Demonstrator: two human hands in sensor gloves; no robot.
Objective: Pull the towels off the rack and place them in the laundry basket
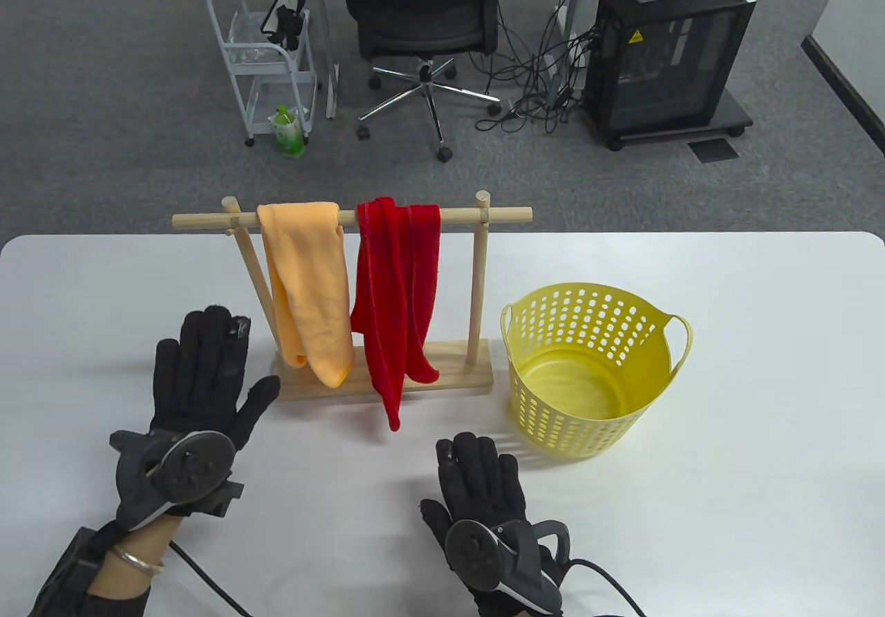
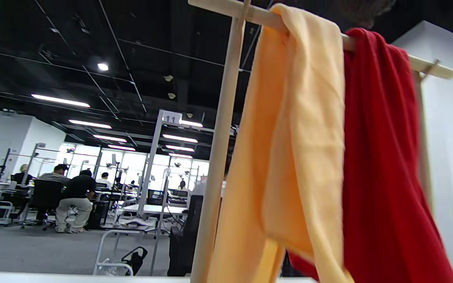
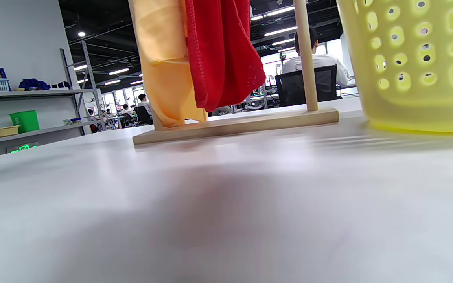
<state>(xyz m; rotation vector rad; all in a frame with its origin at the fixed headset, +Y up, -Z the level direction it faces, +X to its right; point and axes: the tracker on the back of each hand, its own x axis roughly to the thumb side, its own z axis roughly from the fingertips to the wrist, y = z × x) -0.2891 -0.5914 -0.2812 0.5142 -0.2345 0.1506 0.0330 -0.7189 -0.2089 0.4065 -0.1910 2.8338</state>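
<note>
Right hand (image 1: 484,479) and left hand (image 1: 200,375) lie flat, fingers straight, holding nothing, on the white counter (image 1: 760,437). Beyond them, an orange towel (image 1: 308,285) and red towel (image 1: 397,299) hang on the wooden rack (image 1: 477,285); the yellow laundry basket (image 1: 588,368) stands just right of it

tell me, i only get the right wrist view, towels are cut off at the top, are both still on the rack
Observer: Yes, the orange towel and the red towel both hang over the wooden rack rail.
Operator: anything in the basket yet
Observer: No, the yellow laundry basket is empty.
Operator: where are the hands
Observer: The left hand lies flat on the table left of the rack; the right hand rests flat in front of it, holding nothing.
</note>
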